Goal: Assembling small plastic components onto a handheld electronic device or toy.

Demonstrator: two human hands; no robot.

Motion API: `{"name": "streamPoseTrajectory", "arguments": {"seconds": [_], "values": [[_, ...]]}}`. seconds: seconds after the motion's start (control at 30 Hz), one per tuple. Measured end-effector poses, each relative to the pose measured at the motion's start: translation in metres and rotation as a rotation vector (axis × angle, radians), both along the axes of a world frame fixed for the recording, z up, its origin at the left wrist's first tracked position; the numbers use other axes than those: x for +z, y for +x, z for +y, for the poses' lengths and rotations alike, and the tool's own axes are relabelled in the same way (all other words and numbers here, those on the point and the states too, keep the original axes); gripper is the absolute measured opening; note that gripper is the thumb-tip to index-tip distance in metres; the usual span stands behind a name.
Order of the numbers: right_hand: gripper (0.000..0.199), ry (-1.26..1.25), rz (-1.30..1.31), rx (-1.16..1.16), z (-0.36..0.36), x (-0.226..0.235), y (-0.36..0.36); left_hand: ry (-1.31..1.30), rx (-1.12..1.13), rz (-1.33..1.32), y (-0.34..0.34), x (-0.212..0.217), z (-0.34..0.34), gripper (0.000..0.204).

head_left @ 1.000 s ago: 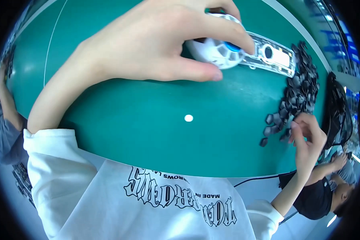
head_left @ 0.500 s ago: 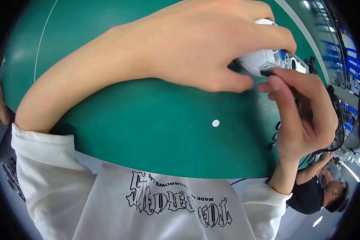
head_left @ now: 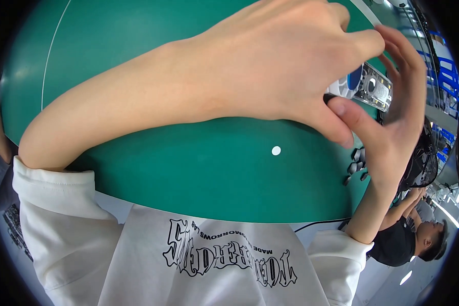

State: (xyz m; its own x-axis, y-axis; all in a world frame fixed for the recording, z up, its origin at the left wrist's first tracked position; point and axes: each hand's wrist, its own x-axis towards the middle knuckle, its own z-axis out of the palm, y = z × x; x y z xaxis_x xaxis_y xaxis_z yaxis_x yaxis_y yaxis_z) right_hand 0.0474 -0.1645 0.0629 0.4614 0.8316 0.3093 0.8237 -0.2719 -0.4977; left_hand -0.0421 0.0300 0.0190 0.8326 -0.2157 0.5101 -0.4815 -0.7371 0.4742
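Note:
My left hand reaches across to the far right, back of the hand up, its fingers closed over a white device. The device has a blue ring and a clear end with electronic parts inside; most of the white body is hidden beneath my left hand. My right hand curves round the device from the right. Its thumb presses on a small black piece at the white body's near side. The right index finger arches over the clear end and meets the left fingers at the far side.
Both arms are over a green table with a white dot. Several small black-and-grey pieces lie beside my right wrist. Black cables bunch along the right edge. A person in black is farther off at the right.
My right hand has moved up and opened from a pinch on the black piece to a wider reach round the device. My left hand has shifted right, and more of the clear end shows.

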Motion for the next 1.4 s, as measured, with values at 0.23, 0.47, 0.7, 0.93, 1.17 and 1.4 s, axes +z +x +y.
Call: {"name": "streamPoseTrajectory", "arguments": {"seconds": [0.23,0.47,0.7,0.93,1.17,1.4], "values": [[0.065,0.048,0.537,0.182,-0.001,0.014,0.011,0.150,0.071,0.000,-0.002,-0.001,-0.016,0.062],[0.067,-0.005,0.392,0.036,0.002,0.004,0.003,0.179,0.069,-0.099,-0.018,-0.012,0.005,0.062],[0.069,0.036,0.291,-0.017,-0.004,0.005,0.031,0.173,0.053,-0.074,0.001,-0.017,0.010,0.059],[0.071,0.087,0.209,-0.025,0.004,0.004,0.021,0.181,0.083,-0.021,0.009,-0.010,0.002,0.057],[0.073,0.077,0.181,0.005,0.008,0.002,0.018,0.259,0.126,-0.085,0.003,-0.013,0.007,0.058],[0.075,0.197,0.232,0.195,0.019,0.013,0.012,0.233,0.106,0.003,-0.004,0.011,0.005,0.064]]}}
